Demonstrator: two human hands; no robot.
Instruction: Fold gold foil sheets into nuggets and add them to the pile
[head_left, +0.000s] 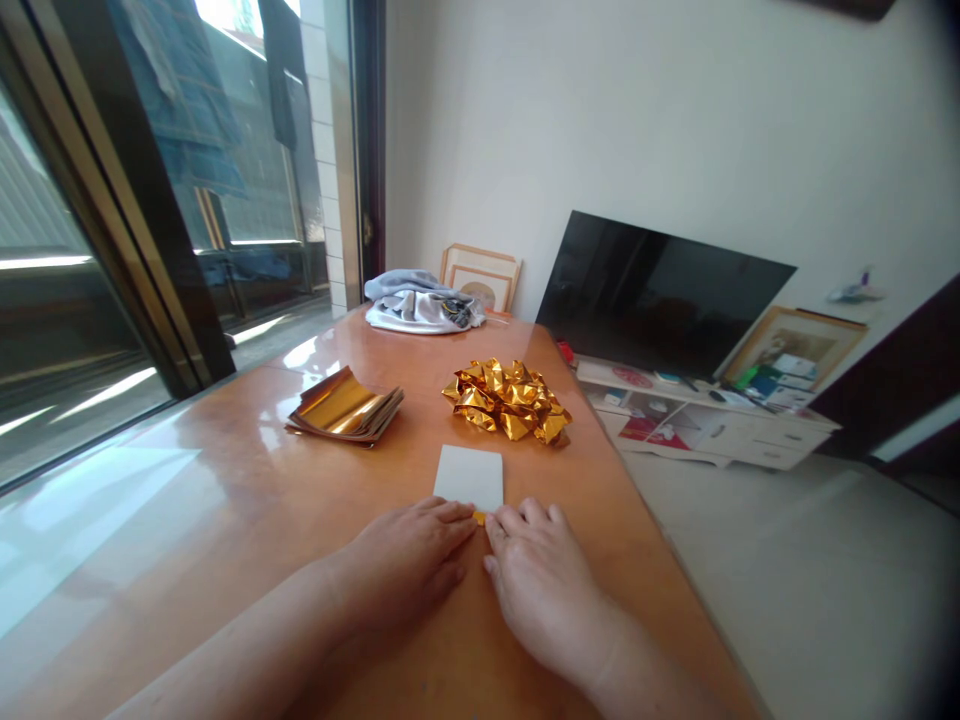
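Observation:
A small sheet of foil paper [470, 475] lies on the table, pale side up, with a narrow gold strip folded over at its near edge. My left hand [412, 545] lies flat over the near left corner, fingertips pressing on the fold and thumb apart on the table side. From the right, my right hand [536, 565] presses the other end of the strip with its fingertips, its thumb off the paper. A bit of gold shows between the two hands; the rest of the fold is hidden under the fingers.
Beyond the sheet sits a pile of folded gold foil pieces [510, 400]. A stack of gold foil sheets [345, 405] lies to the left. Bundled cloth [420, 305] rests at the table's far end. The wooden table's [262, 560] right edge runs near my right arm.

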